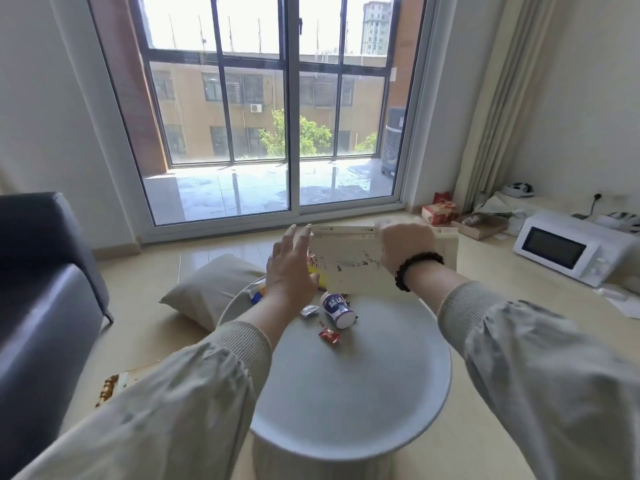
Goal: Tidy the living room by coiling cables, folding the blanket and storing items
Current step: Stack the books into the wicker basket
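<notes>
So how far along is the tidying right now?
Nothing looks finished. In hand: the right hand grips a white box over the round table, left hand open beside it. Left: tipped cup, red wrapper, and the pillow on the floor.

We see a dark grey leather sofa (pixel 41 278) at left, a tall glass sliding window (pixel 270 116) ahead, and a white microwave oven (pixel 568 249) on the floor near beige curtains (pixel 498 98).

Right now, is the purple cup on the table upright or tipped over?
Tipped over: the cup lies on its side on the round table, beside a red wrapper.
</notes>
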Action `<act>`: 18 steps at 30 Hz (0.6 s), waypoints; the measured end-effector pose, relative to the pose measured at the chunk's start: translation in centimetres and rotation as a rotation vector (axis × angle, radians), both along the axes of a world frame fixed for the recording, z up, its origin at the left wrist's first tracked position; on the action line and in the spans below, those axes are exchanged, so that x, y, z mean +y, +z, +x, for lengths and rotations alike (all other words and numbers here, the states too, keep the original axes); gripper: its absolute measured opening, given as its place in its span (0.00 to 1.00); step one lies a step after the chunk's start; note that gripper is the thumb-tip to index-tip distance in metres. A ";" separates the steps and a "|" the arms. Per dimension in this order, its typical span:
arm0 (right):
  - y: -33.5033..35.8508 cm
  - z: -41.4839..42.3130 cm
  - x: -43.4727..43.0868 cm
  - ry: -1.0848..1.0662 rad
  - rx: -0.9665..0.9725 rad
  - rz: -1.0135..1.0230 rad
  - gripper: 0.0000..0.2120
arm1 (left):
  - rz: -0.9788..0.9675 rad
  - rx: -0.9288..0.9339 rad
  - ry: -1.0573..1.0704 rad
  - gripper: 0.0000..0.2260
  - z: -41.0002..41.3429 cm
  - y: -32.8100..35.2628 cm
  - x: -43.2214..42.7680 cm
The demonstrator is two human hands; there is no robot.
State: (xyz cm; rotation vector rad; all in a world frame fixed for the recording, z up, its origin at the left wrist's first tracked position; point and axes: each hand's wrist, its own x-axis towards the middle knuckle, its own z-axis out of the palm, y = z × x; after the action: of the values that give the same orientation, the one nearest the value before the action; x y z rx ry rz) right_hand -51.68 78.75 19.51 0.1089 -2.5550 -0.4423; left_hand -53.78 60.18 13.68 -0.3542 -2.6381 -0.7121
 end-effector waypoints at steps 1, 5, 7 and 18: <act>0.3 0.3 -0.6 0.039 -0.014 0.048 0.18 | -0.092 0.048 0.004 0.37 0.2 0.5 -0.4; 0.6 0.5 -2.6 0.201 -0.016 0.197 0.11 | -0.436 0.059 0.004 0.26 0.7 2.2 -1.4; 0.2 0.5 -3.7 0.300 0.106 0.312 0.08 | -0.396 -0.034 -0.029 0.14 1.4 2.6 -1.6; -3.5 0.0 -3.0 0.031 0.104 -0.990 0.54 | 0.516 -0.404 -0.018 0.09 3.7 -2.7 -6.9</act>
State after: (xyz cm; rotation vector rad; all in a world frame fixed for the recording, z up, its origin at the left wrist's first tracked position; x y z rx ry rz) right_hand -51.66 75.71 16.01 -0.2290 -2.3728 0.8155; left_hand -50.10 53.32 10.98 -0.0890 -2.6665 -1.5612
